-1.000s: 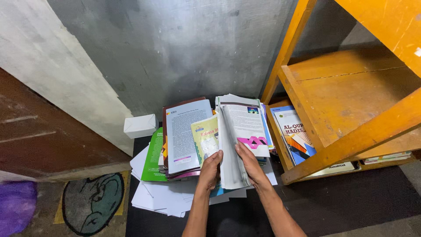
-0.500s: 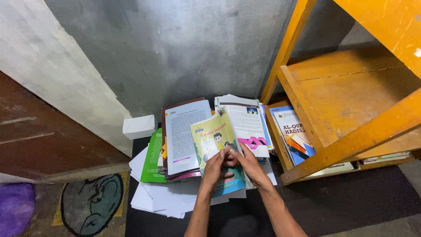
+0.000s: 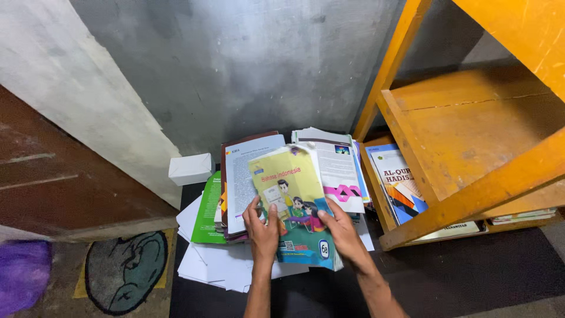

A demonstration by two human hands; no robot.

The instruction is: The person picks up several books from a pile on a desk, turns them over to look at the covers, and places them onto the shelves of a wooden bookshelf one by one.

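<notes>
Hands grip one yellow-green schoolbook by its near end, left hand and right hand pinching opposite lower corners, its length running away toward the wall.

Left hand and right hand grip yellow-green schoolbook over book pile; orange shelf right.

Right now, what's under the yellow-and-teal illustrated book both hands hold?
Under the yellow-and-teal illustrated book held by the left hand and right hand: loose white paper sheets and a stack of books, a white text-covered one leftward. Anything directly beneath is covered.
</notes>
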